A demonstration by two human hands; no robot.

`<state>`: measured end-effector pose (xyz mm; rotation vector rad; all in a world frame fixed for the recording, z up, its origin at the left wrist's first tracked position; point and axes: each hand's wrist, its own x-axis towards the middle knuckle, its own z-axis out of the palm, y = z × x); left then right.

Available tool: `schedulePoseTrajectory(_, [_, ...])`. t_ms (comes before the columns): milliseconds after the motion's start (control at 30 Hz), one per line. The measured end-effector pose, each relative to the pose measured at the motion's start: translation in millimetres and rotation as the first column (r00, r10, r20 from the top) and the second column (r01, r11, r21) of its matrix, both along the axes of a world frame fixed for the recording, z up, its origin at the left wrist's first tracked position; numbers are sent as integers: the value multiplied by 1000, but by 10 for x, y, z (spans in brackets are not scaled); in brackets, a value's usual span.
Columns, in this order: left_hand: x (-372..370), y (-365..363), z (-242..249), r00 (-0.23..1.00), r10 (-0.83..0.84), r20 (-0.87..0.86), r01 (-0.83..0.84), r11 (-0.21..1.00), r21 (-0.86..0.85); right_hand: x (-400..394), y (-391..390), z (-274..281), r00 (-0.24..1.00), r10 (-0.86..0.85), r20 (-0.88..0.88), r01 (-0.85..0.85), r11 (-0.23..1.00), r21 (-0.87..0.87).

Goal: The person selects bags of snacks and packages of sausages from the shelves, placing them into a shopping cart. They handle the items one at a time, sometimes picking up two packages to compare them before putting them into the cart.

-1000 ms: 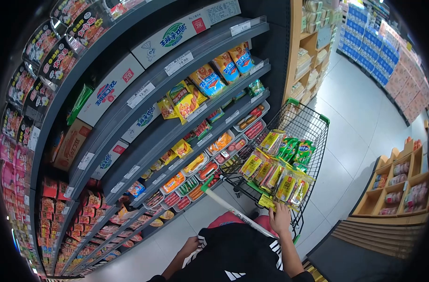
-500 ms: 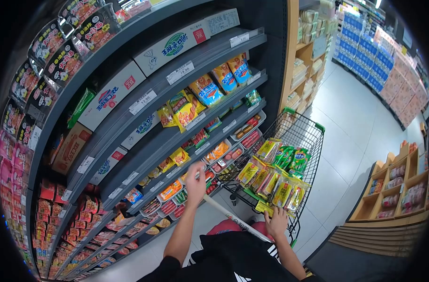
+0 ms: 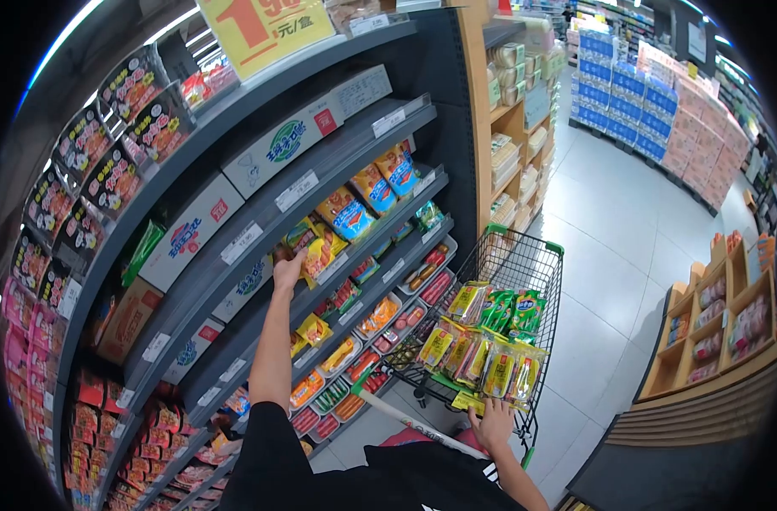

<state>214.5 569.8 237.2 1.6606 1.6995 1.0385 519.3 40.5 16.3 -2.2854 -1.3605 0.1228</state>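
Note:
My left hand reaches onto a shelf at the left edge of a yellow snack bag. Its thumb is by the bag and its other fingers, apart from it, stretch into the shade. My right hand lies with spread fingers at the near end of the shopping cart, by a small yellow packet. In the cart's basket are several yellow packets in clear wrap and some green packets. A pale push bar crosses in front of my body.
Blue bags stand right of the yellow one on the shelf. Trays of sausages fill a lower shelf, beside the cart. Stacked blue cartons stand farther off; a wooden display rack is at the right.
My left hand has moved from above the push bar, up and left to the yellow snack bag on the shelf. My right hand stays at the cart's near end.

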Motion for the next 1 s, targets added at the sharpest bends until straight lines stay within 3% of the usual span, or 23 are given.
schedulePoseTrajectory(67, [-81, 379, -343, 976, 15, 217, -14, 1000, -8, -2, -3, 3, 1000, -3, 7, 3, 1000, 23])
schedulePoseTrajectory(100, [-2, 373, -305, 979, 35, 201, -40, 999, 23, 8, -3, -1, 1000, -6, 4, 6, 1000, 24])
schedulePoseTrajectory(200, [213, 229, -173, 958, 124, 258, -65, 972, -225, 2, 10, -1, 1000, -10, -5, 10, 1000, 26])
schedulePoseTrajectory(233, [207, 343, -285, 967, 69, 246, -13, 975, -220, 2, 16, 5, 1000, -14, -9, 14, 1000, 25])
schedulePoseTrajectory(367, [367, 539, -504, 955, 101, 279, -41, 976, -213, -11, 3, 16, 1000, -17, -21, 18, 1000, 26])
schedulePoseTrajectory(467, [329, 696, -572, 793, 107, 600, 95, 951, -296, -6, -3, 31, 1000, -19, -17, 19, 999, 36])
schedulePoseTrajectory(600, [353, 553, -342, 818, 118, 563, 91, 940, -329, 1, -17, -41, 998, -26, -49, 26, 1000, -4])
schedulePoseTrajectory(700, [359, 475, -263, 832, 8, 555, 157, 956, -249, 3, -26, -43, 998, -32, -46, 30, 998, -52])
schedulePoseTrajectory(800, [112, 1035, -651, 703, -44, 710, 346, 893, -287, -4, -29, -28, 998, -44, -48, 42, 999, -33])
schedulePoseTrajectory(967, [-366, 1589, -860, 726, 26, 687, 116, 980, -159, -62, -50, -6, 992, -107, -60, 104, 993, -50])
schedulePoseTrajectory(1000, [-330, 1310, -616, 734, 38, 678, 124, 974, -189, -72, -39, -34, 991, -117, -57, 114, 991, -64])
